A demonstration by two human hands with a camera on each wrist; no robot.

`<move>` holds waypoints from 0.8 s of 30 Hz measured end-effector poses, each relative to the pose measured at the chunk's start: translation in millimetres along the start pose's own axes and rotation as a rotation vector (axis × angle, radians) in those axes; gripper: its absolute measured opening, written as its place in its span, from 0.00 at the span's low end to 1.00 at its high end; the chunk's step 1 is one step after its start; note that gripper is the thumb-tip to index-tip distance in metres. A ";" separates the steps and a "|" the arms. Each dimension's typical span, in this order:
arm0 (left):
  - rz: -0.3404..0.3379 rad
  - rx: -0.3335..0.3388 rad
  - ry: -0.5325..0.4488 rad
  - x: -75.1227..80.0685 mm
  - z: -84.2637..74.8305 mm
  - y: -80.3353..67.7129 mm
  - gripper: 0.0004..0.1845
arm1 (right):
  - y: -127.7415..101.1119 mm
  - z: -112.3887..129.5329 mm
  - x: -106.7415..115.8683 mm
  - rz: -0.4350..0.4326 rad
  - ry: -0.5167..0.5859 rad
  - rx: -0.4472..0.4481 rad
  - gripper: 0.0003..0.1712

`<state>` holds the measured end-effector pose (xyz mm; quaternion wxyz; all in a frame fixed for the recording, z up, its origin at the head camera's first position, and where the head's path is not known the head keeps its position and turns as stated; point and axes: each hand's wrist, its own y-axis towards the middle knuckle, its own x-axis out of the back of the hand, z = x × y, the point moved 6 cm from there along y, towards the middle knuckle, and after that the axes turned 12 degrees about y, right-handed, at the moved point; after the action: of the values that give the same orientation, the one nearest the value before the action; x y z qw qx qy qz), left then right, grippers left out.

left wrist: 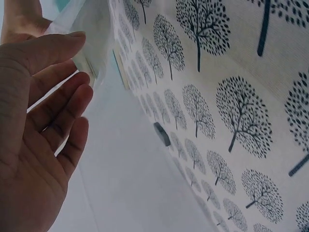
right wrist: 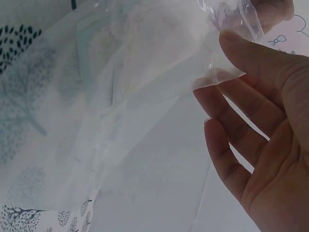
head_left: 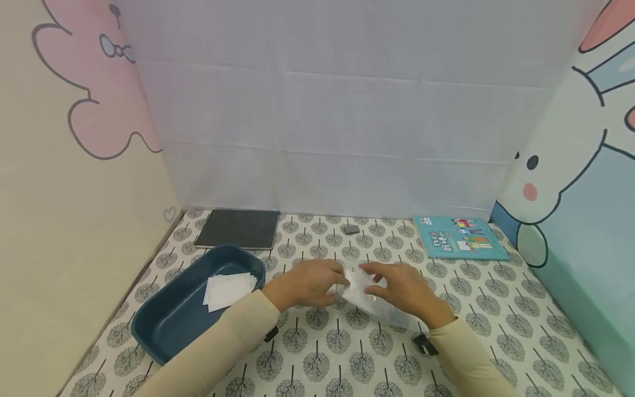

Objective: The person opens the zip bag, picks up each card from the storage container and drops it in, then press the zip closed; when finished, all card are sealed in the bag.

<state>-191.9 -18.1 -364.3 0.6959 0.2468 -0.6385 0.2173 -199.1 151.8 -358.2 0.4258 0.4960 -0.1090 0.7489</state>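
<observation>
A clear plastic bag (head_left: pixel 384 310) hangs between my two hands over the tree-patterned cloth. My left hand (head_left: pixel 313 283) pinches one end of its top edge. At the other end my right hand (head_left: pixel 405 291) holds the edge between thumb and fingers, as the right wrist view shows. Through the bag's film (right wrist: pixel 159 43) in that view, pale card-like shapes (right wrist: pixel 89 58) with a light green edge show. The remaining fingers of both hands are loosely bent. To the left, several white paper cards (head_left: pixel 230 292) lie stacked in a dark blue tub (head_left: pixel 173 325).
A black notebook (head_left: pixel 238 229) lies at the back left, behind the tub. A small grey block (head_left: pixel 350 229) sits at the back middle. At the back right is a turquoise book (head_left: pixel 458 240). White sheeting (head_left: pixel 337 121) hangs behind the table, with cartoon-printed panels on both sides.
</observation>
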 end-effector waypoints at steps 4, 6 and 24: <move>0.027 -0.002 0.036 -3.9 -4.2 3.8 0.21 | 1.1 3.5 0.8 -0.011 -0.022 0.030 0.28; 0.040 -0.001 0.041 -5.7 -5.1 3.7 0.22 | 1.0 3.2 1.3 -0.009 -0.022 0.023 0.28; 0.090 0.265 -0.043 -2.6 69.0 -61.0 0.21 | -6.1 -8.8 18.1 0.002 -0.058 -0.053 0.28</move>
<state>-208.4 -108.7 -366.6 0.6328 0.3123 -0.6294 0.3254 -202.9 170.2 -349.0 0.4348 0.5060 -0.1415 0.7314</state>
